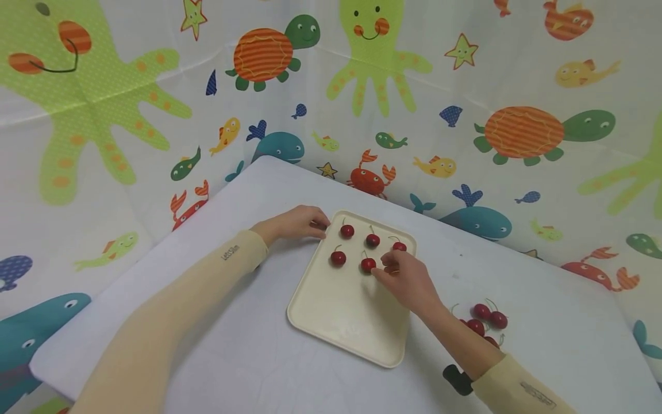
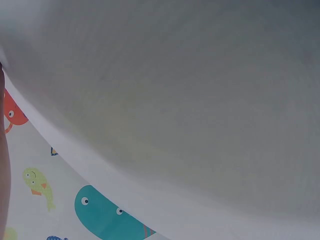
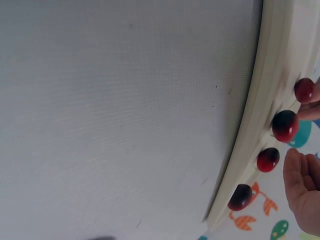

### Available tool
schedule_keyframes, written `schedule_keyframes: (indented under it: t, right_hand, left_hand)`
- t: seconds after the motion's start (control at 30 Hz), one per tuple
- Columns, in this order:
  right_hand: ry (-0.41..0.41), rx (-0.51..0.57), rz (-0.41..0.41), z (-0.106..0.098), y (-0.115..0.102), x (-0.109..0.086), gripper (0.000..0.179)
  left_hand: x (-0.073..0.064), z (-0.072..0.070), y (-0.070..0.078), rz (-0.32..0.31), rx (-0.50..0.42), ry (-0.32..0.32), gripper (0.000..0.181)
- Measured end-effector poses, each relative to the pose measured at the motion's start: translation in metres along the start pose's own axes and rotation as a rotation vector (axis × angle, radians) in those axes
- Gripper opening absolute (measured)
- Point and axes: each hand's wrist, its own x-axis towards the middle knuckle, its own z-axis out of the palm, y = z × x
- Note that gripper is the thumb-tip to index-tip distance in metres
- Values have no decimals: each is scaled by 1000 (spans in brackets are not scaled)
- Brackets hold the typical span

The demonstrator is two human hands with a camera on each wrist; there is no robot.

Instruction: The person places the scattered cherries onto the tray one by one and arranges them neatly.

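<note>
Five red cherries with stems lie on a cream tray (image 1: pixel 351 322): three along its far end, including one cherry (image 1: pixel 347 231) at the left, and two in a nearer row. My left hand (image 1: pixel 300 222) has its fingertips right at the tray's far left rim, fingers loosely bent. Over the tray's right side, my right hand (image 1: pixel 411 282) holds its thumb and index finger slightly apart, close beside the nearer-row right cherry (image 1: pixel 368 265). In the right wrist view, my right hand (image 3: pixel 305 190) is partly cut off beside the cherries. The left wrist view shows mostly pale surface.
Several more cherries (image 1: pixel 476 328) lie in a group on the white table (image 1: pixel 233 345), right of the tray and partly behind my right forearm. A dark object (image 1: pixel 457 379) shows beneath the right wrist. A curtain (image 1: pixel 331 86) printed with sea animals hangs behind the table.
</note>
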Motion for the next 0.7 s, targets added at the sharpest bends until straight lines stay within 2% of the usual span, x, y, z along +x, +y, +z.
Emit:
schedule_keyframes:
  t: [0.33, 0.7]
  right_hand:
    - [19, 14, -16, -13, 10, -20, 48]
    - [37, -5, 9, -24, 20, -37, 51]
  left_hand:
    - [0, 1, -1, 2, 4, 1, 37]
    - [-1, 0, 2, -4, -5, -8, 38]
